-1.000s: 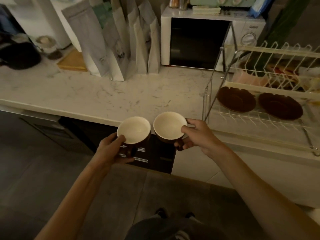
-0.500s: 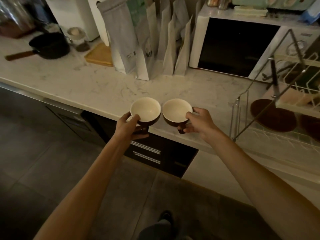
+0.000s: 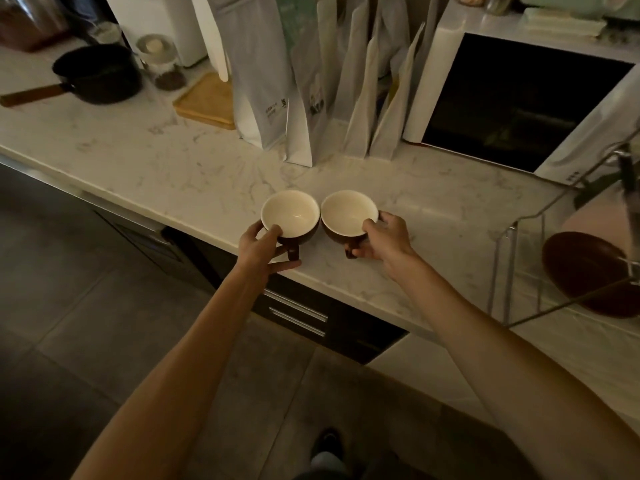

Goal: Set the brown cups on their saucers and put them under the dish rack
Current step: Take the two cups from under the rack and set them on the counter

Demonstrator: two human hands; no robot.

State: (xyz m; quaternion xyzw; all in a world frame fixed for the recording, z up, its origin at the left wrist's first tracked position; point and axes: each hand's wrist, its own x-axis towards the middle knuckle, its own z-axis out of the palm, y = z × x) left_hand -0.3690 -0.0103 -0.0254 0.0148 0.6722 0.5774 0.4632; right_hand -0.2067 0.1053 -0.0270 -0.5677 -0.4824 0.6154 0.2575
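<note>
A single head-worn wide-angle view looks forward and steeply down from standing height at the marble counter point(image 3: 194, 174), which crosses the frame's middle; floor point(image 3: 86, 323) fills the lower part.

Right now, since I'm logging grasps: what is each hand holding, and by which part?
Left hand holds the left brown cup at its near rim and handle; right hand holds the right brown cup likewise.

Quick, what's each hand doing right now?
Left hand: closed, holding the left brown cup.
Right hand: closed, holding the right brown cup.
</note>
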